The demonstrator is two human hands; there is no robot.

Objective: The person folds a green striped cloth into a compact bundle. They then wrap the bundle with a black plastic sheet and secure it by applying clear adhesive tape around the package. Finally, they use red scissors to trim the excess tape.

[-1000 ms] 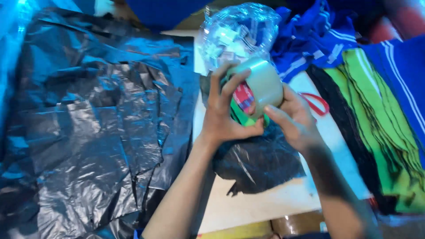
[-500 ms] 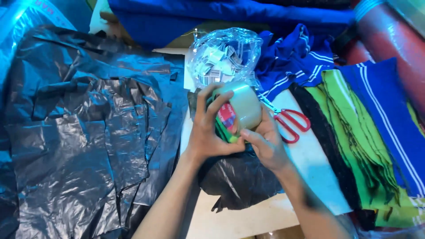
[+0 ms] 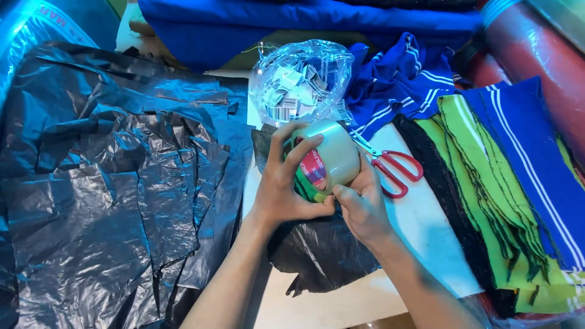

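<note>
Above black bag (image 3: 317,256) on tabletop (image 3: 420,225): left hand (image 3: 283,186) clamped around tape roll (image 3: 326,159), core axis pointing toward viewer; right hand (image 3: 362,207) pinching roll's lower edge.

Surface: we see a pale, cream-white table top (image 3: 420,234), bare only in a strip right of centre.
Left side: crumpled black plastic bags (image 3: 109,201) lie spread across it in overlapping sheets.
Centre: one more black plastic bag (image 3: 323,256) sits bunched near the front edge.
Back: a clear bag of small printed labels (image 3: 301,82) rests there.
Middle right: red-handled scissors (image 3: 396,170) lie flat on the bare strip.
Right side: we count stacked fabric pieces (image 3: 487,201), green, black and blue with white stripes.
</note>
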